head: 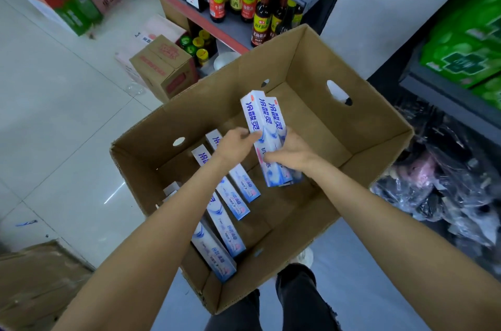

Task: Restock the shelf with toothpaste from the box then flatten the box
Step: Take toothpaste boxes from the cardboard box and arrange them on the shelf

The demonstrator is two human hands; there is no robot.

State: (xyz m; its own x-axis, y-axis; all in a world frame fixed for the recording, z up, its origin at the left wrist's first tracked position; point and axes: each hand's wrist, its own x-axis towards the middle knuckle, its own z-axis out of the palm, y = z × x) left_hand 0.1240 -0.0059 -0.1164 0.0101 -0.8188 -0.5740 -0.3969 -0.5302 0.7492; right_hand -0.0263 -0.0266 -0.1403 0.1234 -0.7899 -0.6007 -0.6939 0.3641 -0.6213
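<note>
Right hand (294,153) gripped a bundle of toothpaste cartons (267,138) upright over the open cardboard box (320,65), left hand (238,140) pinched the same bundle's edge, more cartons (230,216) lay along the box's left side.

My left forearm (168,222) hides the middle of the cartons (233,206) lying in the box (311,211). My right hand (294,153) covers part of the held cartons (267,135); I can't count them. Sauce bottle (261,18) labels are too blurred to read.
</note>
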